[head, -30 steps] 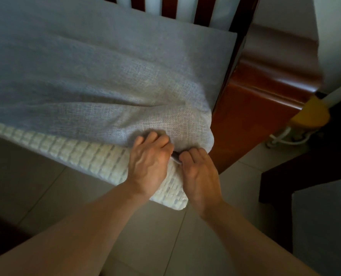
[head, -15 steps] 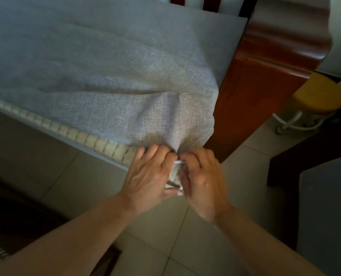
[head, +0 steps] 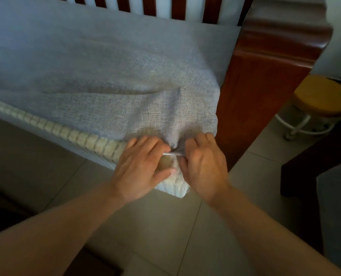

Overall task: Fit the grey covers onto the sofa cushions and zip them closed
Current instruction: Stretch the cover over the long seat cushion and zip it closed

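Observation:
A grey woven cover (head: 110, 76) lies over a long sofa cushion (head: 70, 134) whose cream quilted edge shows along the front. At the cushion's near right corner, my left hand (head: 139, 166) grips the cover's edge and the cushion corner, thumb underneath. My right hand (head: 203, 166) pinches the bunched cover edge beside it, where a thin pale strip, maybe the zip, runs between the two hands. The cover is wrinkled above both hands. The cushion's bare corner (head: 173, 186) sticks out below my hands.
The cushion rests on a dark red wooden sofa with a slatted back (head: 165, 8) and a broad armrest (head: 275, 62) on the right. A round yellow stool (head: 321, 100) stands further right. Dark furniture (head: 325, 166) sits at the right edge, above a tiled floor (head: 165, 236).
The cover's edge has come further down over the cushion's front, hiding more of the cream side. Both hands stay at the near right corner, holding the edge.

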